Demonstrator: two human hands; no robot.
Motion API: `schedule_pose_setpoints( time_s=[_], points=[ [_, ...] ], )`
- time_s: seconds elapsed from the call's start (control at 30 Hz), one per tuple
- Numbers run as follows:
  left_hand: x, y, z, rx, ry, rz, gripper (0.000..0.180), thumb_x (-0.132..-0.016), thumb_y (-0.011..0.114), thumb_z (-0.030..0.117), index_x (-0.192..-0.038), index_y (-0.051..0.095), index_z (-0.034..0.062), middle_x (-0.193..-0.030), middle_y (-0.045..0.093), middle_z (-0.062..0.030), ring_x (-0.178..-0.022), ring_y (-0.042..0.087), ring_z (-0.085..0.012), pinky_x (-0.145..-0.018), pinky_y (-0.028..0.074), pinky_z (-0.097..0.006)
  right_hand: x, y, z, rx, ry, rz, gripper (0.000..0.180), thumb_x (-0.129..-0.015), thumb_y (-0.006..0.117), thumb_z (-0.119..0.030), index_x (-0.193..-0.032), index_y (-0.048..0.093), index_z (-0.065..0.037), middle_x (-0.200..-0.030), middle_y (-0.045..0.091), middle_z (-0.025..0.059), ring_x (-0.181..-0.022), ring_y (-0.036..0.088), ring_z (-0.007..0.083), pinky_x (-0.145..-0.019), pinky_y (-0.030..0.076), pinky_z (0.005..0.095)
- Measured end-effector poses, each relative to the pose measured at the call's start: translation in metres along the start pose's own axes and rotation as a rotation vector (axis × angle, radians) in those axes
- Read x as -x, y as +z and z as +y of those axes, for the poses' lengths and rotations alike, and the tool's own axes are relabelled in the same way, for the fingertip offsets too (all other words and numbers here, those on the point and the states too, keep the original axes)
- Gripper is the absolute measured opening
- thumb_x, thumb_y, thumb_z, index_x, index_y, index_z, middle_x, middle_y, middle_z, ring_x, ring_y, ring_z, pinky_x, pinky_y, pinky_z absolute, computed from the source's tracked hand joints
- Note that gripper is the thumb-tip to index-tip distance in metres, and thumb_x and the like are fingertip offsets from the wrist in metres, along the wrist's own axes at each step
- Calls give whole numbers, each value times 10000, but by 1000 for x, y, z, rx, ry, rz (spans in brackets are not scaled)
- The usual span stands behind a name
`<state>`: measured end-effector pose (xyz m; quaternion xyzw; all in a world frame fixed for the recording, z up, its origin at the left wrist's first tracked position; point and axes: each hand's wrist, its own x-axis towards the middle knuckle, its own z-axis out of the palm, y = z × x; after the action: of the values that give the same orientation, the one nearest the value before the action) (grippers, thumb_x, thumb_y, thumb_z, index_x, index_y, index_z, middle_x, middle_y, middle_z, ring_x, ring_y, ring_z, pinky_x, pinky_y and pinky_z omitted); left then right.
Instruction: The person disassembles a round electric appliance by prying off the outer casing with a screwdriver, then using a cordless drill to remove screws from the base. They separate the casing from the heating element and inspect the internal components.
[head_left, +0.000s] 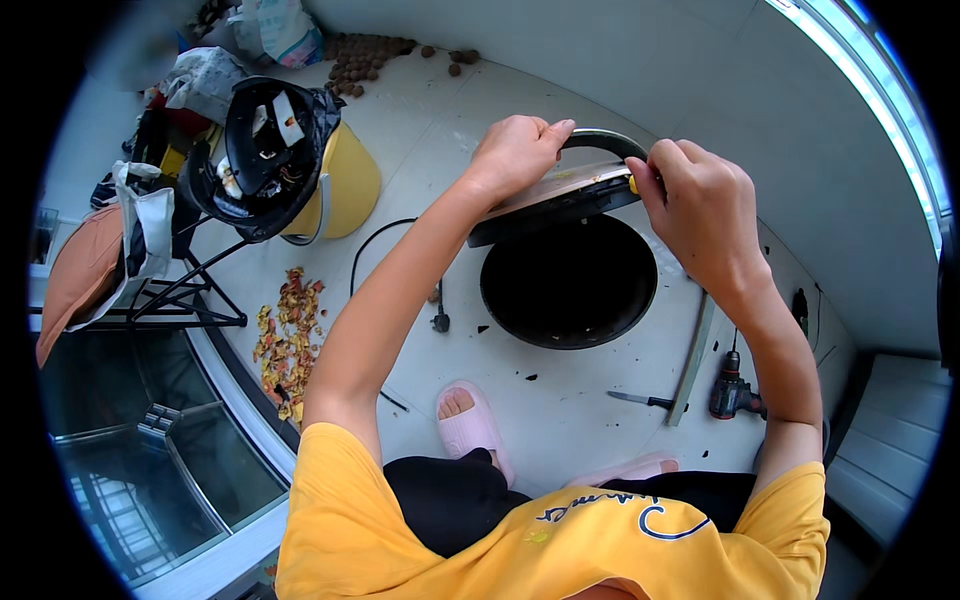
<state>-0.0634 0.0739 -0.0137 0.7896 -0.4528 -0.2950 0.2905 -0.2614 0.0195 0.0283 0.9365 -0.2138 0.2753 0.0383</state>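
A dark curved band (606, 143) with a shiny edge arches between my two hands. My left hand (518, 158) is closed round its left end, and my right hand (705, 205) grips the right end with thumb and bent fingers. Just below the band, a flat round piece (555, 203) with a pale top and thick black rim is tilted up; my hands partly cover it. A small yellow bit shows by my right thumb. Under this piece, a wide black round pan-like thing (570, 285) rests on the floor.
A yellow bucket (352, 180) with a black bag of rubbish stands at left, near a folding stool (190, 290). Dry peelings (288, 340) lie by the glass door. A plugged cable (440, 318), knife (640, 398), metal strip (692, 360) and power drill (733, 388) lie on the floor.
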Motion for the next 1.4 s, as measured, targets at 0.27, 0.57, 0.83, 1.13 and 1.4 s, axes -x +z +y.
schedule_pose_setpoints(
  time_s=[0.27,0.57,0.83,1.13,1.4],
  points=[
    [33,3,1,156,-18,-45,498,-915,493,473,-798,627,8,-594,478,-1,-583,432,-111,-566,384,-275,24,-19,-14,43,-20,-52,195,-844,630,-176,-725,525,-63,-648,533,55,-517,559,218,-477,447,302],
    [50,6,14,226,18,-147,448,-924,504,464,-790,578,43,-571,425,63,-481,380,-29,-445,329,-191,44,-41,-8,14,-11,-50,155,-821,650,-147,-769,528,-65,-696,533,57,-526,552,242,-480,444,314],
    [51,8,14,490,-92,-349,418,-936,489,454,-836,529,50,-593,409,64,-457,322,-18,-416,276,-174,52,-35,2,4,4,-111,155,-836,630,-160,-807,529,-46,-731,552,83,-576,571,261,-529,472,326],
    [70,26,29,596,-160,-416,386,-970,436,405,-836,498,48,-607,389,56,-464,309,-24,-411,269,-178,70,-51,13,-49,173,-282,254,-847,652,-247,-799,559,-15,-708,572,112,-566,558,247,-531,462,324],
    [75,63,31,663,-184,-576,378,-972,428,368,-870,495,10,-651,400,24,-509,329,-54,-439,299,-211,98,-58,16,-143,642,-556,369,-812,698,-347,-815,632,16,-676,593,112,-561,517,170,-543,438,251]
  ],
)
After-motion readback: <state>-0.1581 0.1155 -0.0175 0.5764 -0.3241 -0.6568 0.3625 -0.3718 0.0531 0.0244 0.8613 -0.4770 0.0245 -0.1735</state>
